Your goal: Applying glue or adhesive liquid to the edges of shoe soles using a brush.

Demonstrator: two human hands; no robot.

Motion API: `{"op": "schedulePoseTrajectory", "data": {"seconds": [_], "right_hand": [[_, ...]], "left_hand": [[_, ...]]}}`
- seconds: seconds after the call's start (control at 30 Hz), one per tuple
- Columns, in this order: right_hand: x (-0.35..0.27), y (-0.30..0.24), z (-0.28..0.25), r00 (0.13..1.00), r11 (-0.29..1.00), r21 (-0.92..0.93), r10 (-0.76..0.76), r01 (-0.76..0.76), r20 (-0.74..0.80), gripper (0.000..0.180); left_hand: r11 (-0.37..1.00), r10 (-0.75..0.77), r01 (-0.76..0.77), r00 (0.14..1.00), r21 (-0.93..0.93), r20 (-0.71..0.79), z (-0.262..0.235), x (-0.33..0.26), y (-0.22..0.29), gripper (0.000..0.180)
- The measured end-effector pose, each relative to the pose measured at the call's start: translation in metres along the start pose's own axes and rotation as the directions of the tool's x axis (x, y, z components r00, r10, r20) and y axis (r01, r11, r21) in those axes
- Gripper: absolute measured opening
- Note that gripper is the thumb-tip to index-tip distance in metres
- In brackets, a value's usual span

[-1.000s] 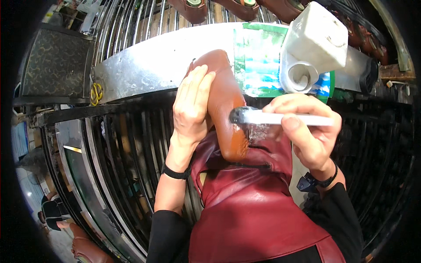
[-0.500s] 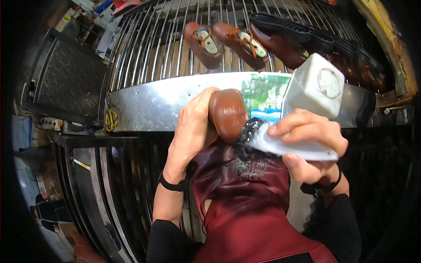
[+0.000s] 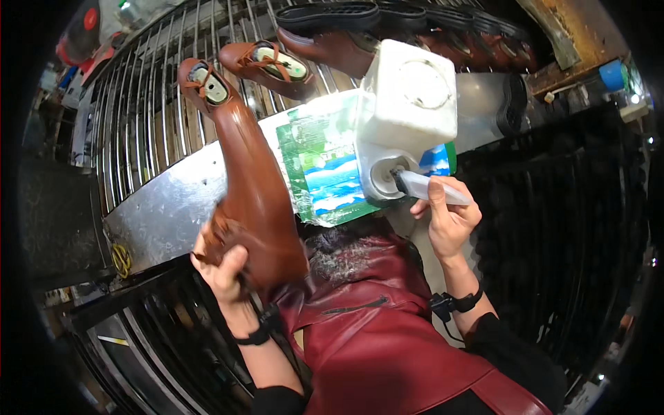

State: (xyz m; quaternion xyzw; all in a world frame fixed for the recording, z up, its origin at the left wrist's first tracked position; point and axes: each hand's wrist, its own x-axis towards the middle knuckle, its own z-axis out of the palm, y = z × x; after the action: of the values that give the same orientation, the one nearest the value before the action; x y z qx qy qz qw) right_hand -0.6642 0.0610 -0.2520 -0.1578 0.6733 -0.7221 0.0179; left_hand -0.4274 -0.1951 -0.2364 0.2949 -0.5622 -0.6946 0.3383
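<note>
My left hand grips a brown leather shoe at its laced end, the smooth toe pointing away from me over the metal ledge. No sole shows on the side in view. Between the thumb and fingers of my right hand is a brush with a white handle. Its dark bristles reach into the round opening of a white plastic container, and their tips are partly hidden there. The container rests on a green and blue printed sheet.
Beyond the ledge lies a rack of metal bars. Two brown laced shoes sit on it, with several more shoes and black soles to their right. Yellow loop handles hang at the ledge's left end.
The brush has moved off the shoe and into the container's opening. My left hand has drawn the shoe left and nearer, turning it from toe-on to lengthwise. The whole view has swung right.
</note>
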Motion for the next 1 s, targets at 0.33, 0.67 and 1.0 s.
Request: {"op": "schedulePoseTrajectory", "data": {"seconds": [0.33, 0.67, 1.0], "right_hand": [[0.003, 0.005, 0.017, 0.861, 0.802, 0.355, 0.508, -0.480, 0.015, 0.031], [0.029, -0.052, 0.052, 0.807, 0.780, 0.324, 0.357, -0.534, 0.471, 0.017], [-0.065, -0.065, 0.028, 0.767, 0.970, 0.158, 0.042, -0.185, 0.641, 0.012]], "left_hand": [[0.975, -0.220, 0.220, 0.975, -0.019, -0.039, 0.009, -0.072, -0.039, 0.075], [0.948, -0.255, 0.269, 0.962, -0.171, 0.098, 0.013, -0.070, -0.030, 0.075], [0.898, -0.255, 0.240, 0.967, -0.369, 0.008, 0.015, -0.056, -0.027, 0.049]]}}
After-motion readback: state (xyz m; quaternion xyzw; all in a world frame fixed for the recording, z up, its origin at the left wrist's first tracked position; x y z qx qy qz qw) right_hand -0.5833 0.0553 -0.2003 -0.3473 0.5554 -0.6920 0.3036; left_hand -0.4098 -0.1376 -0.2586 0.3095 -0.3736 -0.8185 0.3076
